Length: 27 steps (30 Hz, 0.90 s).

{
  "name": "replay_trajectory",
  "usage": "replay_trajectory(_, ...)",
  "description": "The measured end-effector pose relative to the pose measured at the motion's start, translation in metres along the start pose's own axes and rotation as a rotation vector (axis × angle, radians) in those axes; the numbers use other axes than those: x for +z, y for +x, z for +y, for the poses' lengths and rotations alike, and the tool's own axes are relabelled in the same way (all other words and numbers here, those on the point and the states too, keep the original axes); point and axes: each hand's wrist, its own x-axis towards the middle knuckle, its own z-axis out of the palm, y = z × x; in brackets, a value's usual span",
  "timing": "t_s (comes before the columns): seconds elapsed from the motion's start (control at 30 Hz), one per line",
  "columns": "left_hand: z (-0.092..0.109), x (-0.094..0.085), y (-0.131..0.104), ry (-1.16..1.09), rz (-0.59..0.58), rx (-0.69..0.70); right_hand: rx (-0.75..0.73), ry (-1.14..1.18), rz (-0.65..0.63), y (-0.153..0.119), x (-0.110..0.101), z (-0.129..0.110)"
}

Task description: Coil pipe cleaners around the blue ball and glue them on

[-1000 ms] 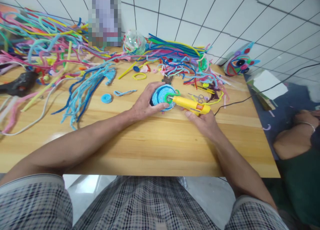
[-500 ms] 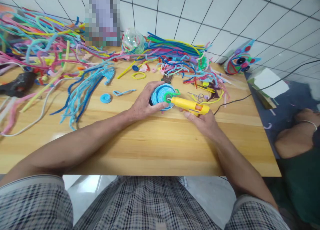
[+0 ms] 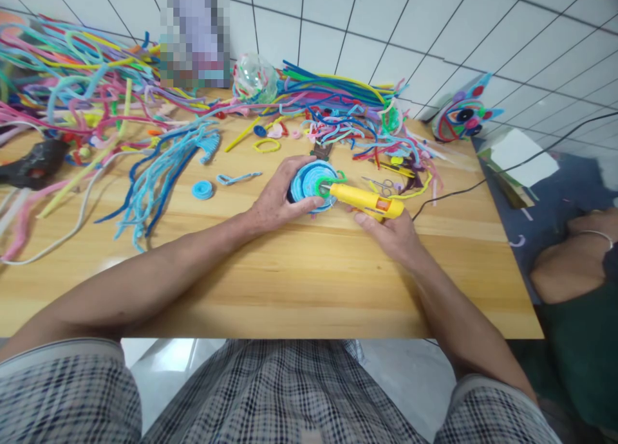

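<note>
My left hand [image 3: 284,196] is wrapped round a blue coiled pipe-cleaner piece [image 3: 305,181], which has light and dark blue rings and a green curl on its right side. In my right hand [image 3: 389,228] is a yellow hot glue gun [image 3: 362,201], its metal nozzle pointing left at the green curl; whether the tip touches it I cannot tell. Left of my left hand lie a small light blue coil [image 3: 202,190] and a bent blue pipe cleaner [image 3: 239,177]. Scissors [image 3: 383,185] rest just beyond the glue gun.
Loose blue pipe cleaners [image 3: 149,180] and a black glue gun [image 3: 36,165] lie to the left. Along the wall are a clear plastic ball [image 3: 255,78], bundled pipe cleaners [image 3: 333,87] and a colourful decorated figure [image 3: 461,117]. A black cord [image 3: 454,192] crosses the right side; another person's arm [image 3: 574,264] is beyond.
The view has shifted very slightly. Both hands keep their grips, and the nozzle stays at the green curl.
</note>
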Motion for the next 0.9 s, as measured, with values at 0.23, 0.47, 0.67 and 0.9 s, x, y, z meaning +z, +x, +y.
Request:
replay_trajectory(0.23,0.0,0.0,-0.001,0.015,0.011,0.028,0.014,0.015,-0.02,-0.001,0.0,0.001)
replay_trajectory(0.47,0.0,0.0,-0.001,0.021,0.002,-0.006,0.012,0.009,-0.026,-0.002,-0.012,0.0)
replay_trajectory(0.67,0.0,0.0,0.0,0.019,0.0,-0.011,0.008,-0.004,-0.052,-0.001,-0.016,0.001)
replay_trajectory(0.9,-0.001,0.0,0.0,0.014,0.005,0.011,0.029,0.003,-0.056,0.0,-0.013,0.0)
